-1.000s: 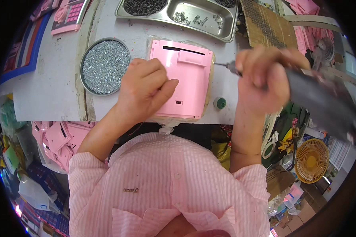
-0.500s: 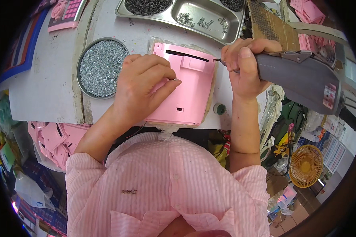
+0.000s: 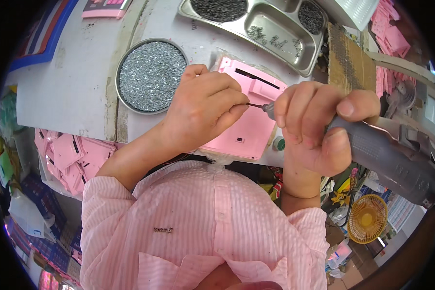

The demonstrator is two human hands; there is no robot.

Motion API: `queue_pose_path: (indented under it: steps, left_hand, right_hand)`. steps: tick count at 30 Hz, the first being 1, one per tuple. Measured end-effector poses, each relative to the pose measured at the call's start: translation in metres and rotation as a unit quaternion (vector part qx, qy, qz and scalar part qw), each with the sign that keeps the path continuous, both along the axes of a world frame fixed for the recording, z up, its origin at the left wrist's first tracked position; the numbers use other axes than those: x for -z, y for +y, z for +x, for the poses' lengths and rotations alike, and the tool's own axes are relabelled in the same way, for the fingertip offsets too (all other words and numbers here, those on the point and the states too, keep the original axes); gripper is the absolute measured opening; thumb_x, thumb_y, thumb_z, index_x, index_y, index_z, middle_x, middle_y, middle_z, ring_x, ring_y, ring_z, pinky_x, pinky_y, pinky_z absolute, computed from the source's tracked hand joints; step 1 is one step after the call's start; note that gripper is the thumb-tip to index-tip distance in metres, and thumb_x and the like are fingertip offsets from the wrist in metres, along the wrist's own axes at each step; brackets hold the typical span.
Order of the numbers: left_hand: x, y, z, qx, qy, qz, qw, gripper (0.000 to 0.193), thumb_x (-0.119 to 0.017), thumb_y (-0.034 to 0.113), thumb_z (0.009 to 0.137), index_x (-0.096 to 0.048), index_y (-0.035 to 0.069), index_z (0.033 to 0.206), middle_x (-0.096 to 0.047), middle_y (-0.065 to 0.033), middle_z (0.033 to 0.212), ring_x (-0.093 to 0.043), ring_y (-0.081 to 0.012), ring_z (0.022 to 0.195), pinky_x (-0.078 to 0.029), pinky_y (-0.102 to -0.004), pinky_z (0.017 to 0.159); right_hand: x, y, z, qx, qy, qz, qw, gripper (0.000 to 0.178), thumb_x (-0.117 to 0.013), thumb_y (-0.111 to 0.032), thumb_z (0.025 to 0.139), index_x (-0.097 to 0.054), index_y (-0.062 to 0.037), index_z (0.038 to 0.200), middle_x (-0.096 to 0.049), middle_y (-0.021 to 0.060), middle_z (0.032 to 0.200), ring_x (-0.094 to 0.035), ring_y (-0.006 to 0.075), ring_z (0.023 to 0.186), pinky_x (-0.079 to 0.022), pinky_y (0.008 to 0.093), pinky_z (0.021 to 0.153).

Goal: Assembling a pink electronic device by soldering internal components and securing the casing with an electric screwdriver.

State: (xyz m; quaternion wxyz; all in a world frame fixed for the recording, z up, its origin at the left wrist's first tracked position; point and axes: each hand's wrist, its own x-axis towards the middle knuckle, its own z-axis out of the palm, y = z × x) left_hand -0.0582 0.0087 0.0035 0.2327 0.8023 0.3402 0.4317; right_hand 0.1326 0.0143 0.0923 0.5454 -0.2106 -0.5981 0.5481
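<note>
My right hand (image 3: 314, 125) is wrapped around a grey electric screwdriver (image 3: 386, 154), held nearly level, its bit pointing left. The thin bit (image 3: 256, 105) reaches the fingertips of my left hand (image 3: 205, 108). Thumb and forefinger there are pinched on a small screw, mostly hidden by the fingers. Both hands are above a pink plastic housing (image 3: 253, 130) with a long black slot near its far edge and a small dark opening near its front. It lies on clear plastic wrap at the table's front edge. Left of it stands a round tin (image 3: 118, 79) full of silvery screws.
A steel compartment tray (image 3: 256, 60) with dark screws and small springs stands at the back. A small green-topped pot (image 3: 279, 143) sits right of the housing. Pink panels (image 3: 65, 150) fill a bag at left. Cardboard (image 3: 348, 58) stands back right; a yellow fan (image 3: 367, 218) is below.
The screwdriver has moved from the housing's far right corner to my left fingertips, now tilting down to the right. The whole view has shifted, so the table things appear farther right.
</note>
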Motion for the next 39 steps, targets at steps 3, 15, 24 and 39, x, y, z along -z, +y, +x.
queue_pose_path:
  steps: [3,15,24,39]
  left_hand:
    - [0.000,0.003,-0.005,-0.014,-0.005,0.015,1.000,0.024,-0.081,0.004,0.069,-0.069,0.010,0.089,-0.066,0.0004,0.084,-0.060,-0.0164,0.074,-0.036,-0.0336,0.071]
    - [-0.017,0.011,-0.076,-0.208,0.265,-0.089,0.937,0.018,-0.079,0.018,0.077,-0.072,0.010,0.092,-0.062,-0.0036,0.101,-0.059,-0.0235,0.098,-0.036,-0.0405,0.093]
    - [0.007,0.008,-0.093,-0.185,0.201,-0.049,0.961,0.006,-0.074,0.018,0.085,-0.073,0.013,0.088,-0.064,0.0018,0.086,-0.059,-0.0199,0.089,-0.038,-0.0409,0.087]
    - [0.000,-0.007,-0.055,-0.102,0.039,0.017,0.994,0.015,-0.082,0.014,0.074,-0.070,0.014,0.084,-0.065,0.0036,0.079,-0.061,-0.0159,0.075,-0.041,-0.0350,0.080]
  right_hand:
    - [0.001,0.005,-0.006,-0.012,0.010,0.005,1.000,0.025,-0.056,-0.023,0.102,-0.047,-0.0137,0.123,-0.049,-0.0002,0.067,-0.046,0.0146,0.055,-0.042,0.0320,0.054]
    - [0.042,0.056,-0.043,0.074,0.063,0.033,0.995,0.025,-0.060,-0.008,0.095,-0.046,-0.0052,0.115,-0.052,0.0069,0.068,-0.047,0.0139,0.052,-0.049,0.0351,0.052]
    - [0.063,0.059,-0.054,0.110,-0.095,0.065,0.987,0.018,-0.055,-0.005,0.095,-0.045,-0.0081,0.110,-0.047,0.0046,0.067,-0.042,0.0121,0.053,-0.042,0.0332,0.050]
    - [0.000,0.019,-0.053,-0.061,-0.009,0.016,0.998,0.030,-0.056,-0.025,0.102,-0.045,-0.0143,0.128,-0.050,-0.0002,0.068,-0.047,0.0147,0.055,-0.043,0.0339,0.053]
